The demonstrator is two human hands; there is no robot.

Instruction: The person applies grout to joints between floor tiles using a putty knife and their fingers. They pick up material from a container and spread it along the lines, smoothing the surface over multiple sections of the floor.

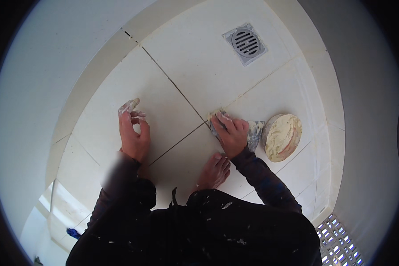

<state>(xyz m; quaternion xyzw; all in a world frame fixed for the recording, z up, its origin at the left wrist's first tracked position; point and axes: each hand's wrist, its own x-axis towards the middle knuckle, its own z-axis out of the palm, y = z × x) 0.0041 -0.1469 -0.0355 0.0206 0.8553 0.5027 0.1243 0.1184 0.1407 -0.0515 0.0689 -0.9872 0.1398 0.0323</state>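
My right hand (230, 133) presses a small flat scraper (216, 125) onto the crossing of the tile joints, with pale grout smeared under it. A second metal putty knife (255, 133) lies just right of that hand. My left hand (133, 128) hovers over the tiled floor (164, 102), fingers apart and smeared with grout, holding nothing. A round bowl of cream grout paste (283, 136) sits on the tiles to the right. My bare foot (213, 170) rests on the tile below my right hand.
A square metal floor drain (245, 43) is set into the far tile. White walls (40, 88) curve round the left and right. A small blue object (73, 232) lies at the lower left. A patterned vent block (339, 244) shows at the lower right.
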